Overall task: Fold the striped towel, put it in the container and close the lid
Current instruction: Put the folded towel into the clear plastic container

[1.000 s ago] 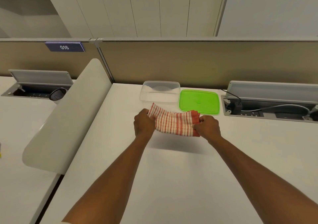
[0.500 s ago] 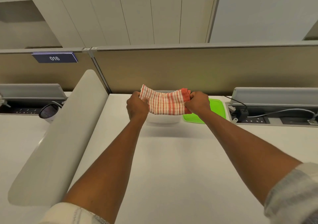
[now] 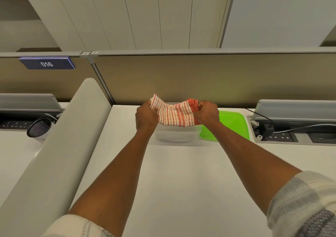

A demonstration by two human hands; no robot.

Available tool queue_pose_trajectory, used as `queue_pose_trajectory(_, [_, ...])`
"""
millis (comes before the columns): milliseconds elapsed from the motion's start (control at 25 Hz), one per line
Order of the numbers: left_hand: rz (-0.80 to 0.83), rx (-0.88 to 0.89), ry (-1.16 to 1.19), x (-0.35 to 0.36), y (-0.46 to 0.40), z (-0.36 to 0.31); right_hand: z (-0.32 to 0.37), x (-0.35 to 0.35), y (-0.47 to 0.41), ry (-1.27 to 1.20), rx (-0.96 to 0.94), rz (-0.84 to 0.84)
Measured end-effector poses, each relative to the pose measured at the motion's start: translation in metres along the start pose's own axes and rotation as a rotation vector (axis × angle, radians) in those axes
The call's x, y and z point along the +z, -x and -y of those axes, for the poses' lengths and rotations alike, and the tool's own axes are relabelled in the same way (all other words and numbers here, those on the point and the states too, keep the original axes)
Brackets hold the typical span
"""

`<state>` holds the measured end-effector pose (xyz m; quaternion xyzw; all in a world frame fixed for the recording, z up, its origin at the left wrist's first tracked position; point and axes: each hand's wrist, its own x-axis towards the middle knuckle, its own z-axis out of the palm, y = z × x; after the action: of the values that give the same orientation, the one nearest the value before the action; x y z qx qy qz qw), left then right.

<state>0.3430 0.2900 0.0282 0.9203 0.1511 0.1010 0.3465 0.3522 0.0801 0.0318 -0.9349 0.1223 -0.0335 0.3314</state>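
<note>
Blue "016" sign hanging upper left; black cable running into right power tray; cabinets standing behind.

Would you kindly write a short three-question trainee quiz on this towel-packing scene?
1. True or false: the lid is on the container.
2. Which hands grip the towel? A) left only B) right only C) both
3. Fill in: the lid lies to the ____ of the container.

Key: 1 false; 2 C; 3 right.
</note>
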Motion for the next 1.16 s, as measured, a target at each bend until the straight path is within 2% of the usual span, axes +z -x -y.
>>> queue_pose_trajectory(280, [0.003, 0.112, -0.341, 0.016, -0.009, 0.012, -0.009, 0.021, -0.012, 0.098, -0.054, -0.027])
queue_pose_trajectory(560, [0.124, 0.034, -0.375, 0.024, -0.017, 0.021, -0.015, 0.037, -0.013, 0.274, 0.008, 0.031])
queue_pose_trajectory(800, [0.148, 0.060, -0.549, 0.027, -0.009, 0.023, -0.019, 0.038, -0.014, 0.298, -0.009, 0.054])
queue_pose_trajectory(1160, [0.124, 0.108, -0.536, 0.025, -0.002, 0.024, -0.026, 0.039, 0.000, 0.151, -0.076, -0.017])
